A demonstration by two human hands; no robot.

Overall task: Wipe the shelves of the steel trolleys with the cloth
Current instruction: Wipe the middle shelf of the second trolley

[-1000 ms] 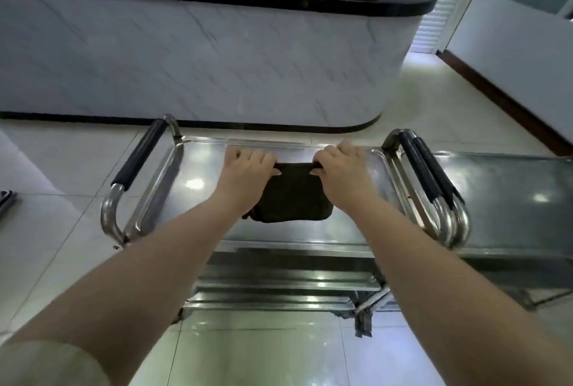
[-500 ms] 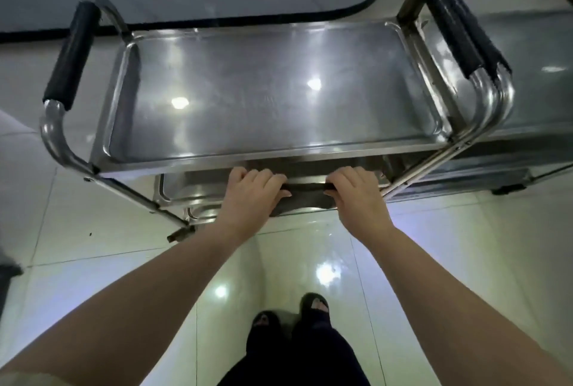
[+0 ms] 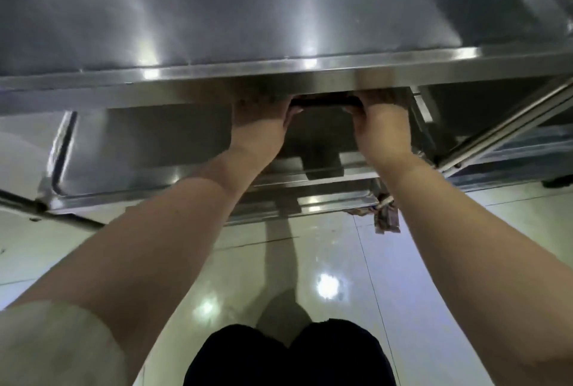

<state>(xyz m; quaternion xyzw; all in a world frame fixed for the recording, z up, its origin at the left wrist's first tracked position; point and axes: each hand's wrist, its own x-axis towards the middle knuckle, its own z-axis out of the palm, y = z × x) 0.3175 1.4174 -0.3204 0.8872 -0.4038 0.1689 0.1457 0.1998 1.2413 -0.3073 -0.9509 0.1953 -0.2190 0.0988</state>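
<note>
Fingers of both hands are tucked out of sight under the front lip (image 3: 217,81) of the trolley's top shelf (image 3: 279,13), so I cannot tell whether they are curled round anything or pressing flat. Only the backs of the hands and the wrists show.

That top shelf is the biggest thing in view. Its scuffed steel fills the whole upper part of the frame and catches several ceiling lights. Below it the pale, glossy floor (image 3: 434,261) of large tiles takes up most of the lower half. Between them sits the middle shelf (image 3: 148,150), a raised-edge steel tray in the shadow of the shelf above. Under its near edge a strip of the bottom shelf (image 3: 335,199) shows. At the right edge, past a slanted frame tube, part of a second trolley (image 3: 511,150) stands just beside this one.

Both bare forearms reach forward and down from the lower corners. A pale sleeve (image 3: 52,345) covers the upper left arm, and dark trousers (image 3: 288,354) show at bottom centre.

The left hand (image 3: 260,119) and right hand (image 3: 381,120) are over the middle shelf, near each other but apart. The cloth (image 3: 325,102) shows as a dark strip spanning the gap between them, just under the lip, and seems to lie flat on the middle shelf.
</note>
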